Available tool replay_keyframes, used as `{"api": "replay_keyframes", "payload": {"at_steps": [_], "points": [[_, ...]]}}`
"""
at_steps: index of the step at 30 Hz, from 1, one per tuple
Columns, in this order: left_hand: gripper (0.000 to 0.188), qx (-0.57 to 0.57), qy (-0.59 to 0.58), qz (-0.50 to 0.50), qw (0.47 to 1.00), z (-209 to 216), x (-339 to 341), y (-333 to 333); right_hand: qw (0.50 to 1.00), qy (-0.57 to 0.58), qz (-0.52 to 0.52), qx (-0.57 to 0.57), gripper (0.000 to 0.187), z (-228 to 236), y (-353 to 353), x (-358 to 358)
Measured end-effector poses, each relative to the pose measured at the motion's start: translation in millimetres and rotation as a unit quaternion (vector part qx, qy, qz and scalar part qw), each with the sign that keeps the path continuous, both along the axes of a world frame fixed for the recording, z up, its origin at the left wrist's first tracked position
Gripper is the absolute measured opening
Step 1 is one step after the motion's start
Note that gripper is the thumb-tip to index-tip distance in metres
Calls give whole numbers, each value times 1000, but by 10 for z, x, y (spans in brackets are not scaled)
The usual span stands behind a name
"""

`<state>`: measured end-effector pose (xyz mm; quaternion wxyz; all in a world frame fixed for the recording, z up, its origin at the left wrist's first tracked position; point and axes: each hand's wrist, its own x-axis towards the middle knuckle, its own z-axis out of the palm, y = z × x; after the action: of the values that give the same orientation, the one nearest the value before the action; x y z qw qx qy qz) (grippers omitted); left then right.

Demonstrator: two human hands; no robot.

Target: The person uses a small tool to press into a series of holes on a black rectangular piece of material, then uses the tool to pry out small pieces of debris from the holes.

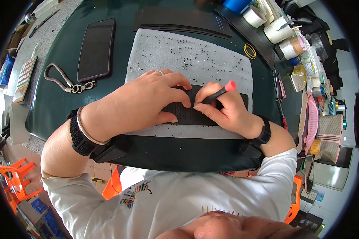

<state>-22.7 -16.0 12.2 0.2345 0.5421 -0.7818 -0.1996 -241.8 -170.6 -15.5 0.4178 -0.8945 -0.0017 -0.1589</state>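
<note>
A thin black sheet (pixel 205 118) with rows of small holes lies on a white pad (pixel 155 44) sprinkled with black specks. My left hand (pixel 147 95) rests on the sheet's left part, fingers bent and apart, thumb near its lower edge, holding nothing. On the right part, my right hand (pixel 227 111) pinches a black pen-like tool (pixel 214 95) with a pinkish-red end that points up and right. The tool's working tip is hidden behind the fingers, so I cannot tell whether it touches the sheet.
Left of the pad lies a dark phone (pixel 95 49) with a braided strap (pixel 54 69). More black sheets (pixel 179 18) lie beyond it. Yellow rubber bands (pixel 249 51) sit at the right, near rolls of tape (pixel 254 16) and crowded supplies. A calculator (pixel 24 77) stands far left.
</note>
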Motion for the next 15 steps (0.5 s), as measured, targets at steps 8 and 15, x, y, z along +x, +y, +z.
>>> {"api": "replay_keyframes", "payload": {"at_steps": [8, 15], "points": [[32, -2, -2, -1, 1000, 5, 5, -4, 1000, 9, 7, 5, 16, -17, -26, -16], [32, -3, -7, -1, 1000, -3, 2, -6, 1000, -4, 22, -20, 14, -19, -5, -13]]}}
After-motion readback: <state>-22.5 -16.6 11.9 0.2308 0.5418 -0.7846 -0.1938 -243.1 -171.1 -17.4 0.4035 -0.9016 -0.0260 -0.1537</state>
